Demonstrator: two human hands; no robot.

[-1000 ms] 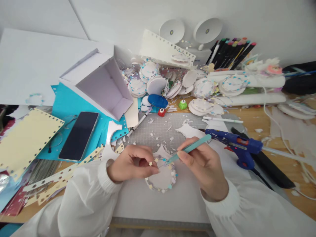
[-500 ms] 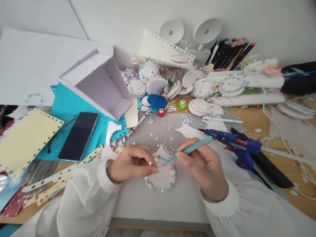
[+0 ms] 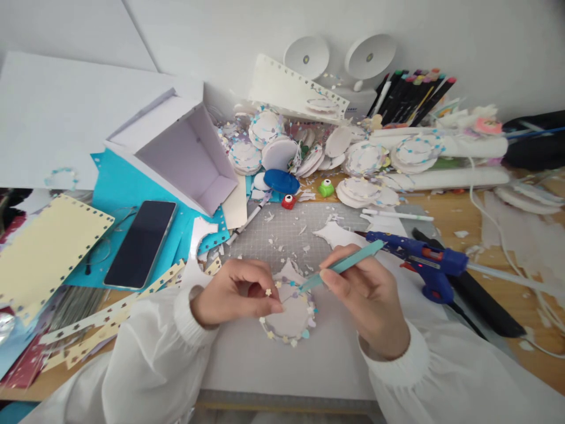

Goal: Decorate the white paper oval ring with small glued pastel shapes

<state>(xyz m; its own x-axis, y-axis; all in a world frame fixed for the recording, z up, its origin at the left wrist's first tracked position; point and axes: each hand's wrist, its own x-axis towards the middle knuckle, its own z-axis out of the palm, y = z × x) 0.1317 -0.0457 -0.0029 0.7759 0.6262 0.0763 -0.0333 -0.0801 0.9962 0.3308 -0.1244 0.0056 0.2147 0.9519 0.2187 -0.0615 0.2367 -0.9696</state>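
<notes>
Over the white paper [image 3: 247, 365], a thin wire wreath [image 3: 285, 340] carries small yellow, blue, white and lilac paper stars and flowers. The thumb and fingers of my left hand [image 3: 241, 291] pinch its upper left side, where a pale yellow star [image 3: 268, 292] shows by the fingertips. My right hand [image 3: 362, 297] grips a pair of teal tweezers [image 3: 344, 264] like a pen. Their tips reach the upper part of the wreath, beside a blue piece. Whether the tips hold a tiny piece is too small to tell.
Right of my hand lies a blue glue gun [image 3: 419, 259] with its cord. A phone [image 3: 140, 244] and an open white box [image 3: 185, 153] are at left. Decorated white discs [image 3: 366, 158], a green punch [image 3: 326, 188] and a red punch [image 3: 288, 201] stand behind the cutting mat [image 3: 286, 227].
My right hand and the tweezers have shifted slightly right. The wreath has moved a little the same way, while my left hand stays nearly still.
</notes>
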